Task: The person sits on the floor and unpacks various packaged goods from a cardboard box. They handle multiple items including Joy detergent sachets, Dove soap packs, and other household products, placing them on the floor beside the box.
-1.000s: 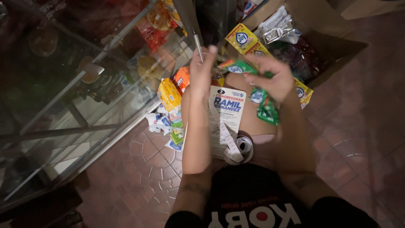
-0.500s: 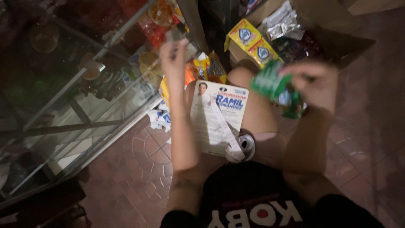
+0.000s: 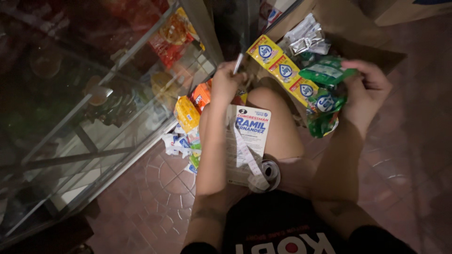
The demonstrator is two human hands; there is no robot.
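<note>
From the head camera, the right hand [image 3: 369,89] is closed around a bunch of green sachets [image 3: 324,101], fingers curled over the top packet so the rest of the strip hangs below the grip and towards the knee. The left hand [image 3: 226,84] is raised with its fingers pinched shut on a thin silvery tool [image 3: 238,62], perhaps scissors, which points up and away from the grip; I cannot tell which. Between the two hands lies a strip of yellow sachets [image 3: 282,70], trailing out of a cardboard box [image 3: 339,23] above the right hand. Below the left hand a printed leaflet [image 3: 249,136] rests on the thigh, a tape roll [image 3: 269,173] at its lower edge. Left of that hand stands a glass display cabinet [image 3: 94,94], with loose snack packets [image 3: 188,113] at its foot.
</note>
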